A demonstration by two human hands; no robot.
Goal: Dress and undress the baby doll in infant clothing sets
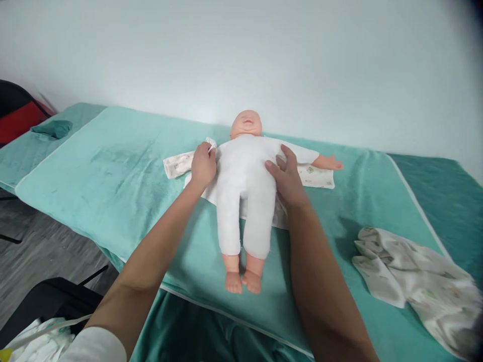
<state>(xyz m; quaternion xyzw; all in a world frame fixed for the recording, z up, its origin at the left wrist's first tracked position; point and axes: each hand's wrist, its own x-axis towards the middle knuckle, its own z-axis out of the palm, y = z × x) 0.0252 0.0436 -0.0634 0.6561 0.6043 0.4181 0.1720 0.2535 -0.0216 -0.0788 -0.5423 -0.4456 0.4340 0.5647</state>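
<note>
Bare teal towel (113,171) lay open left of the doll (245,181) and beyond its feet. A patterned garment (175,165) spread beneath it on both sides. A crumpled cloth (415,281) blocked the right, and the wall (264,60) the far edge.

Legend: no word, label, brand, number or sign is showing legibly anywhere in the frame. Small greenish motifs are appearing on the patterned cloth (317,177) lying under the doll (245,171) at the centre of the frame. Fainter motifs are appearing on the crumpled cloth (415,281) at the lower right. In both places they are registering only as blurred marks, too small to tell whether they are letters or pictures. The doll's white suit is carrying no print.
</note>
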